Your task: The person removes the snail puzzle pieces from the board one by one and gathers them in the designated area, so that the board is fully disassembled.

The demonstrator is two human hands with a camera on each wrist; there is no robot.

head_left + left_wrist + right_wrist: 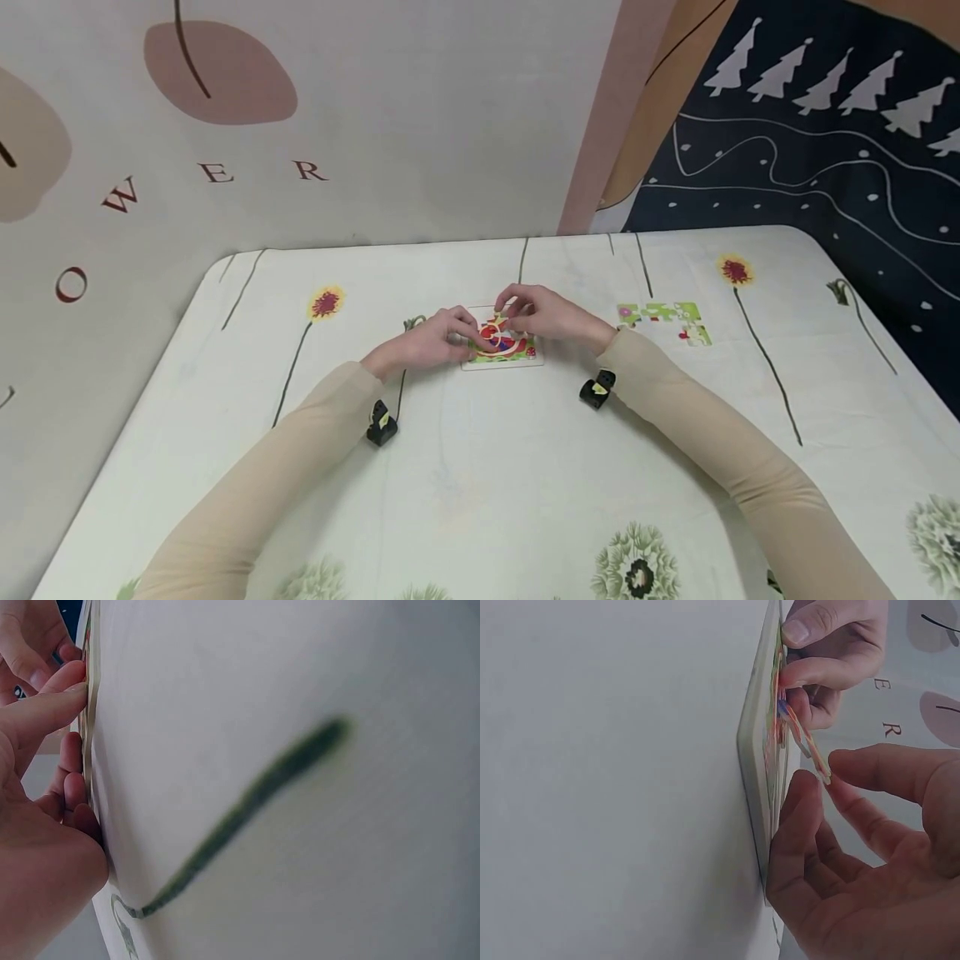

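Observation:
A small picture jigsaw puzzle board (534,360) with a pale rim lies on the table under both hands. My right hand (542,312) pinches the edge of a puzzle piece (810,746) between thumb and finger. That piece stands tilted up from the board, as the right wrist view shows. From the left, my left hand (438,337) reaches over the board, its extended fingers touching the picture by the low end of the tilted piece. Its other fingers rest loosely at the board's side. The hands partly cover the red, blue and green picture.
Several loose green puzzle pieces (660,312) lie to the right of the board, behind the right forearm. The white tablecloth (480,467) has printed flowers. Behind the table hang a pale printed cloth (450,125) and a dark tree-patterned one (795,167).

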